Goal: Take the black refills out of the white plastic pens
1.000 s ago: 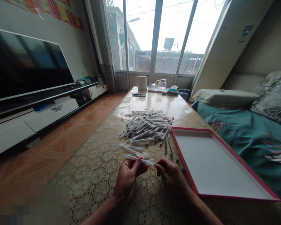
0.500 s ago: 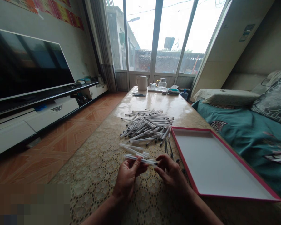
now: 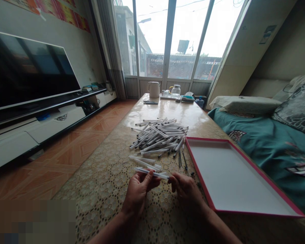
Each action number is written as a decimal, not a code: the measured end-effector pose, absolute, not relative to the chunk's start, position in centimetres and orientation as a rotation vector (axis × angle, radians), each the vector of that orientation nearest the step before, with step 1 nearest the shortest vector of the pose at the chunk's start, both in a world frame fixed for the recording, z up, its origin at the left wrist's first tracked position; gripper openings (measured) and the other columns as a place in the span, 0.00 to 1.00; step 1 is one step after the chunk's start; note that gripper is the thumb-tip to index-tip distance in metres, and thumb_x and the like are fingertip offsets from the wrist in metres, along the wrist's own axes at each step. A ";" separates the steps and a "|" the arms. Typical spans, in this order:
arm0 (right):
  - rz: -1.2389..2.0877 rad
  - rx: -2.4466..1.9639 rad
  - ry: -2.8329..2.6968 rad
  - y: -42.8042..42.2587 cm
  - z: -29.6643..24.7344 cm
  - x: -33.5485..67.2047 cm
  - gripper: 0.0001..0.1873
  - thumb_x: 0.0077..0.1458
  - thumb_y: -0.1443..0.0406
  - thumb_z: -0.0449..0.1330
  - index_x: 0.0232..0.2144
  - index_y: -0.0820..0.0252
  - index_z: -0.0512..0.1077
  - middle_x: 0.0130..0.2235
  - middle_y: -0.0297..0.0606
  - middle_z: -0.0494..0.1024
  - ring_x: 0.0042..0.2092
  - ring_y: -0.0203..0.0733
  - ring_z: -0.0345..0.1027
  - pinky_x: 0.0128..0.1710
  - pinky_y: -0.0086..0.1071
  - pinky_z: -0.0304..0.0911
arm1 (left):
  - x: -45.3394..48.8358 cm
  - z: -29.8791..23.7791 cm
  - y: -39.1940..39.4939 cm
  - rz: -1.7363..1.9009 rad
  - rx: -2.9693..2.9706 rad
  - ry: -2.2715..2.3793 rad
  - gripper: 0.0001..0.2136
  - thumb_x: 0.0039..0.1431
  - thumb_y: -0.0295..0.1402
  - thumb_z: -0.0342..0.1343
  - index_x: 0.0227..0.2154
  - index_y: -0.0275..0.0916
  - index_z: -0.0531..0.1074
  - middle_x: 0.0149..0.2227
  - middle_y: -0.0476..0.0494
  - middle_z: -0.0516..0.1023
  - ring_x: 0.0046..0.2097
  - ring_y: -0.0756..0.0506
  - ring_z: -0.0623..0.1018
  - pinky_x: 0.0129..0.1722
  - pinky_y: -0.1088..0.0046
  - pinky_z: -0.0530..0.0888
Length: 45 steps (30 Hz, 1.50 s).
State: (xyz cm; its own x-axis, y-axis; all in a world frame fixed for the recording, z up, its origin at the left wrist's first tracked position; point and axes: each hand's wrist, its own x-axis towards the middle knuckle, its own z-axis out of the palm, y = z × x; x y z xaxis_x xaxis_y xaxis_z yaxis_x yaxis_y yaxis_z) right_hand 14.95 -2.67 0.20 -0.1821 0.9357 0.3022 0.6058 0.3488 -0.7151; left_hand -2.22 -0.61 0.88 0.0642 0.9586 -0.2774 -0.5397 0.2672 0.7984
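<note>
The left hand [image 3: 138, 192] grips a white pen [image 3: 152, 173] between thumb and fingers, holding it level above the table [image 3: 112, 189], its length running from left to right. The right hand [image 3: 184, 190] meets the pen at its right end, fingertips pinched on the tip; whether it holds a separate small part there is too small to tell. Both hands hang just over the near edge of the table, close together, forearms coming in from the bottom of the view.

Just beyond the held pen lie two or three loose pens [image 3: 143, 162] on the lace-patterned cloth, near the hands. A few thin dark refills [image 3: 182, 159] lie to the right of them, between the loose pens and a tray [image 3: 244, 212]. The tray is shallow, white inside with a red rim, and sits on the right part of the table, just beside the right hand.

Further back, in the middle of the table, a pile [image 3: 159, 135] of many white pens lies crisscrossed, its right edge near the tray's far corner.

At the far end of the table stand a white kettle [image 3: 154, 89], a glass jug [image 3: 176, 91] and some small items. Behind them is a tall window [image 3: 167, 37]. A television [image 3: 27, 73] stands on a low cabinet to the left, over a tiled floor. A sofa [image 3: 269, 142] with a teal cover and cushions runs along the right.
</note>
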 end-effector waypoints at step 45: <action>0.878 -1.242 -1.647 -2.6 -0.6 14.9 0.09 0.59 0.61 0.53 0.34 0.60 0.69 0.28 0.34 0.74 0.21 0.32 0.66 0.23 0.24 0.61 | -2.1 1.2 -0.6 1.247 0.541 0.935 0.16 0.35 0.34 0.71 0.27 0.32 0.74 0.26 0.45 0.81 0.26 0.48 0.80 0.29 0.74 0.78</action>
